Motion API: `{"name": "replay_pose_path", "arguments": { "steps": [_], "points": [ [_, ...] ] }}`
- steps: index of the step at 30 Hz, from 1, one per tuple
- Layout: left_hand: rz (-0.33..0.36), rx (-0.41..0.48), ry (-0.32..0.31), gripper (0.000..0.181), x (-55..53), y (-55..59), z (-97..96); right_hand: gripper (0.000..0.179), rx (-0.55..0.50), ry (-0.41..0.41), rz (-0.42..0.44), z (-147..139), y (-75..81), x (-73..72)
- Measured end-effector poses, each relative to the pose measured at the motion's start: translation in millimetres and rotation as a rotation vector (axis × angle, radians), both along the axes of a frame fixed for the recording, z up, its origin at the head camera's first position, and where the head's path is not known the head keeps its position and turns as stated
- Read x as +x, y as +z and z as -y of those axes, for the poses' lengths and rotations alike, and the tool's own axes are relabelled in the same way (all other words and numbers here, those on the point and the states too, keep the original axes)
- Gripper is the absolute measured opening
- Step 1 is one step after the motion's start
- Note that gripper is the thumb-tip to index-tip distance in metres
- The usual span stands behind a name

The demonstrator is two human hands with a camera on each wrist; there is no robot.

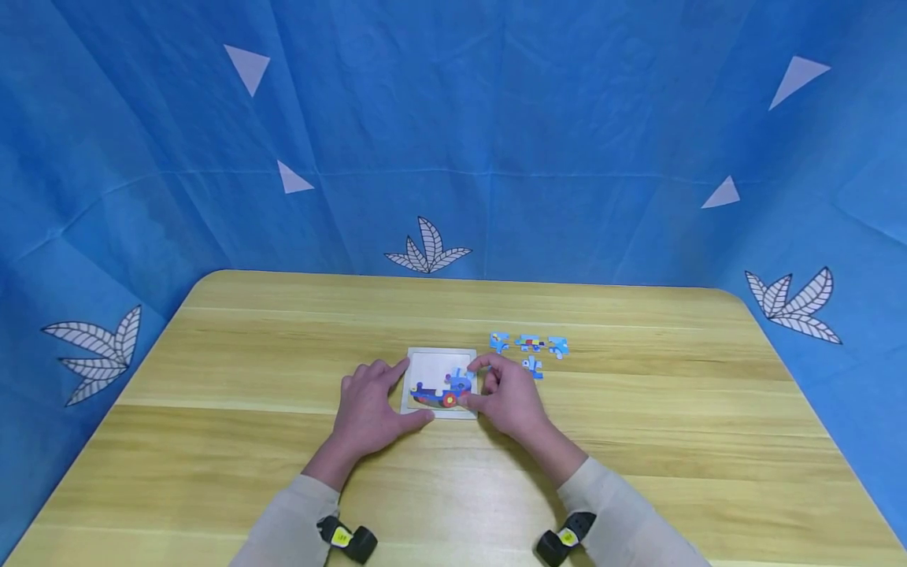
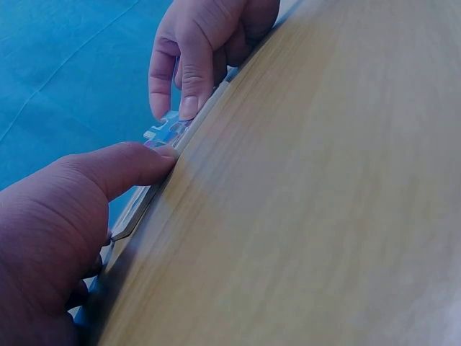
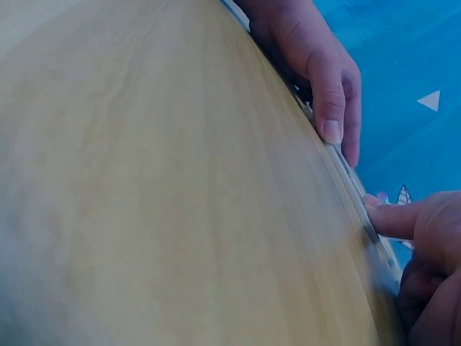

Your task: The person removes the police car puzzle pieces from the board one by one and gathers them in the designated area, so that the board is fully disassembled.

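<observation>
A white-bordered puzzle board (image 1: 432, 358) lies on the table with joined pieces showing a blue train engine with red wheels (image 1: 434, 396) along its lower part. My left hand (image 1: 370, 409) steadies the board from the left, index finger at the upper left corner and thumb on the near border. At the board's right side, my right hand (image 1: 512, 396) pinches a blue puzzle piece (image 1: 460, 379) between thumb and index finger. In the left wrist view the blue piece (image 2: 162, 132) sits at the board, slightly raised, beneath the right fingertips. The right wrist view shows both thumbs at the board's near edge.
Several loose blue puzzle pieces (image 1: 531, 343) lie on the wooden table (image 1: 283, 331) beyond the right hand, one piece (image 1: 533, 367) closest to it. A blue cloth (image 1: 496, 142) with white triangles and leaf prints hangs behind and around the table.
</observation>
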State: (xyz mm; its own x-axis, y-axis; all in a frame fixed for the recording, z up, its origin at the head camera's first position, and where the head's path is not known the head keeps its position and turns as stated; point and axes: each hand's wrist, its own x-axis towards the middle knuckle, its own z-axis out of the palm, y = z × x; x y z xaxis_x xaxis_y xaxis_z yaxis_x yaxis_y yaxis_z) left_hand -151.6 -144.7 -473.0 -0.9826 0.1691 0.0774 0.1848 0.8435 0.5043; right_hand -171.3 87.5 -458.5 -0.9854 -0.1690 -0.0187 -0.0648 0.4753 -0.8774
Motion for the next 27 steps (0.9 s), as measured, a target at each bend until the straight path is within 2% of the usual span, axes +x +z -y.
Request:
{"name": "replay_pose_path", "arguments": {
  "steps": [18,27],
  "points": [
    [0.009,0.003,0.0,0.098,0.5,1.6,-0.1,0.037,-0.024,0.073,0.01,-0.5,-0.2,0.2],
    [0.008,0.009,-0.001,0.098,1.3,3.1,-0.2,0.038,-0.018,0.067,0.084,-0.8,3.1,-1.0]
  ]
}}
